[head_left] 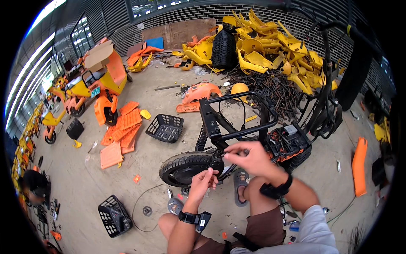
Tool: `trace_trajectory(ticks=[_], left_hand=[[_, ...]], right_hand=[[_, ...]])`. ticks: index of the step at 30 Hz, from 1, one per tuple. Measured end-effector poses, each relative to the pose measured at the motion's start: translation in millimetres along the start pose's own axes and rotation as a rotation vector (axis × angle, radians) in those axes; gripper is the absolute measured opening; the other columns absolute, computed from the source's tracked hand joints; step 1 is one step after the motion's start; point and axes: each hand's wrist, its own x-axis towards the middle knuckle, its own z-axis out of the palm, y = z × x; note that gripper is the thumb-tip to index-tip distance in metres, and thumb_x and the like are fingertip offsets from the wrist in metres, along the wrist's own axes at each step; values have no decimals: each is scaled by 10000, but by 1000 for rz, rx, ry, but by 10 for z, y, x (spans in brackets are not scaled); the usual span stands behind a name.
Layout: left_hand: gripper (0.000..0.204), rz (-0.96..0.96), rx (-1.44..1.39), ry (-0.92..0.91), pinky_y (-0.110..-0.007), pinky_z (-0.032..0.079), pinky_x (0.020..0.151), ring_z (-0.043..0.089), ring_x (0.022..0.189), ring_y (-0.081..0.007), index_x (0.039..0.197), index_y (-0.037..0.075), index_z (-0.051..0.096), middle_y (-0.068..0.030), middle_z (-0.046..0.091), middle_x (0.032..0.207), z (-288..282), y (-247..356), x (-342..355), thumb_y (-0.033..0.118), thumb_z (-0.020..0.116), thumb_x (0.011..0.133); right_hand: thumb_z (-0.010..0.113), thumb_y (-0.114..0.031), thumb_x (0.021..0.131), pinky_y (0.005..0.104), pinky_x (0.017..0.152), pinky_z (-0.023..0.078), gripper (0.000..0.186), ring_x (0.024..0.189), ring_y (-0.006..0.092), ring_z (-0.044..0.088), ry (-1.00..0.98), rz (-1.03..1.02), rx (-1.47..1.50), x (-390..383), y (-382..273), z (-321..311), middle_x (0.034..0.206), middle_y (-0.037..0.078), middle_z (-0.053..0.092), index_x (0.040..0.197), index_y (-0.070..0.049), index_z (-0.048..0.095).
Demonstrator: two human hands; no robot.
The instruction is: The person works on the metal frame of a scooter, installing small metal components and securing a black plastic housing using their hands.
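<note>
Basically, L hand [203, 184] is up just beside the rear wheel [171, 171] of a stripped scooter, thumb & index tips close together, other fingers loosely curled; can't tell if anything's pinched there. R hand [249, 156] is higher, its thumb & index reaching to the upper end of the black shock absorber [216, 161] nearest the person; fingers bent, w/ a small dark piece [245, 151] showing among them. Can't tell if it's gripped, or if R fingertips actually touch the shock.

That shock stands approx. upright, btwn the wheel & the black tube frame [215, 122]. A 2nd shock, w/ coil spring [201, 139], is on the wheel's far side. Fwd of the seat frame, R side of view, the open body shows wiring & an electrical unit [289, 131].

Person's low down, knees bent, 2 grey clogs [241, 186] near the wheel, black straps on both wrists.

On the concrete floor: 1 black basket [165, 128] beyond the wheel, another basket [114, 216] lower L, a small cog [146, 210] near it, orange panels [127, 127] farther L. Back by the brick wall: big pile of yellow body panels [262, 46].
</note>
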Motion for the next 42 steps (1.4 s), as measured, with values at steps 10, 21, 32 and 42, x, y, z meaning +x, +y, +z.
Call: trace_trajectory(ticks=[10,21,32,42], left_hand=[[193,-1,56,54,-226,459,528,557,576,-82,1033,-14,688,-35,652,748,-21,-122,106,147,605,968],[174,39,88,111,-226,460,540,564,595,-84,1033,-13,694,-32,652,761,-113,-61,14,118,608,959],[170,78,109,132,-223,454,524,559,583,-75,1024,-6,699,-23,649,748,-104,-56,16,126,615,957],[166,95,122,184,-225,456,525,554,579,-73,1010,0,701,-22,645,737,-154,15,-11,130,615,955]], right_hand=[[752,-213,811,342,740,519,254,761,240,691,-138,-150,-485,920,-505,-281,830,142,725,987,-31,752],[709,-105,813,392,785,496,188,876,326,653,-261,-200,-780,1037,-554,-19,899,155,687,978,-20,740],[711,-79,807,426,796,489,151,883,355,636,-263,-360,-873,1034,-515,3,898,164,666,939,-10,737],[751,-126,794,424,794,486,178,891,349,639,-259,-243,-894,1036,-588,31,902,160,664,927,-8,744]])
